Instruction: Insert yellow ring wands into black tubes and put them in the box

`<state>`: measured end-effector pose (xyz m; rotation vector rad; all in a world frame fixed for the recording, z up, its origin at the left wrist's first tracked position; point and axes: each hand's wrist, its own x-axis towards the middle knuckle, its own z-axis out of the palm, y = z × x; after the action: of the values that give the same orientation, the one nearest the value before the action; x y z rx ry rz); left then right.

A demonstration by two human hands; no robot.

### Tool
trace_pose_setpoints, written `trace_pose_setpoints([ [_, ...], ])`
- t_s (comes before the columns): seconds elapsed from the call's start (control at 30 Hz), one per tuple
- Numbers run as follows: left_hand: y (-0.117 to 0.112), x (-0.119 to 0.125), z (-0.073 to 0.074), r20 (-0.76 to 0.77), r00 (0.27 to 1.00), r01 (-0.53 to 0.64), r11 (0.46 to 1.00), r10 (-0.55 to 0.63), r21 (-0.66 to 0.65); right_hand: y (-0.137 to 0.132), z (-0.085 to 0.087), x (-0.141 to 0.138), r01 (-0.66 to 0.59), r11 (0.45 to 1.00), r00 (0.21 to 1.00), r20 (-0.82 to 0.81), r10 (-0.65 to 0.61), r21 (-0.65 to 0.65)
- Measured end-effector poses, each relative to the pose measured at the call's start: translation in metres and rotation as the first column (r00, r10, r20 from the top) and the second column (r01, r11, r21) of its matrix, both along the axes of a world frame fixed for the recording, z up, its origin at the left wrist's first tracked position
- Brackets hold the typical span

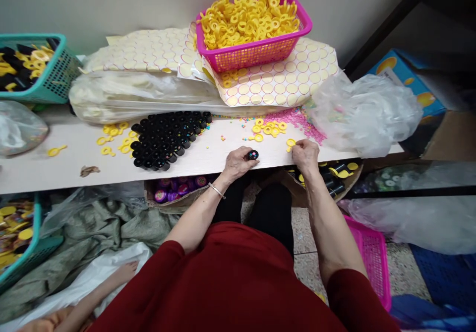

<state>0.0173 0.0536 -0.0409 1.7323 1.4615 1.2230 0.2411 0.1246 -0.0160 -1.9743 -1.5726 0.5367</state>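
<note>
My left hand point(238, 161) is closed around a small black tube point(253, 155) with coloured candy beads showing in its top, held at the front edge of the white table point(55, 166). My right hand point(305, 152) pinches a yellow ring-shaped piece point(290, 143) just to the right of it. More yellow rings point(269, 127) lie loose behind my hands. A packed cluster of upright black tubes point(167, 137) stands to the left.
A pink basket point(256, 54) heaped with yellow rings sits on sticker sheets point(290, 81) at the back. Pink beads point(303, 121) are scattered beside a crumpled plastic bag point(366, 111). A teal basket point(55, 76) stands far left. Boxes of finished pieces point(178, 189) sit under the table. Another person's arm point(92, 297) shows bottom left.
</note>
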Motion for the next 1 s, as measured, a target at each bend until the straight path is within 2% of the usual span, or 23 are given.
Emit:
trace_pose_setpoints([
  [0.07, 0.000, 0.000, 0.000, -0.013, 1.000, -0.008, 1.000, 0.008, 0.000, 0.001, 0.001, 0.000, 0.067, 0.998, 0.997, 0.031, -0.067, 0.002],
  [0.13, -0.001, 0.000, 0.001, -0.019, 1.000, -0.003, 1.000, 0.003, 0.001, 0.002, 0.002, -0.003, 0.075, 0.997, 0.994, 0.077, -0.075, 0.000],
  [0.3, 0.000, 0.000, 0.000, -0.012, 1.000, 0.001, 1.000, -0.001, 0.005, 0.007, 0.010, -0.018, 0.000, 0.993, 0.966, 0.258, 0.031, -0.121],
  [0.43, 0.000, 0.001, 0.000, 0.010, 1.000, -0.005, 1.000, 0.005, -0.001, 0.002, 0.014, -0.032, -0.091, 0.991, 0.929, 0.351, 0.119, -0.095],
  [0.5, 0.000, 0.001, 0.000, 0.017, 1.000, 0.003, 1.000, -0.003, 0.000, -0.006, 0.015, -0.036, -0.236, 0.969, 0.848, 0.470, 0.245, -0.078],
  [0.6, 0.000, 0.000, 0.000, 0.006, 1.000, 0.017, 1.000, -0.017, -0.004, -0.022, 0.014, -0.039, -0.462, 0.879, 0.665, 0.611, 0.430, -0.117],
  [0.7, 0.001, 0.000, 0.000, 0.000, 1.000, 0.026, 0.999, -0.026, -0.021, -0.033, 0.013, -0.038, -0.534, 0.837, 0.584, 0.665, 0.465, -0.117],
  [0.77, 0.002, -0.001, 0.000, 0.000, 0.999, 0.039, 0.999, -0.039, -0.030, -0.035, 0.014, -0.036, -0.538, 0.838, 0.590, 0.670, 0.451, -0.090],
  [1.0, 0.003, -0.001, -0.001, -0.024, 0.997, 0.077, 0.996, -0.078, -0.040, -0.023, 0.016, -0.037, -0.548, 0.836, 0.690, 0.548, 0.472, -0.031],
])
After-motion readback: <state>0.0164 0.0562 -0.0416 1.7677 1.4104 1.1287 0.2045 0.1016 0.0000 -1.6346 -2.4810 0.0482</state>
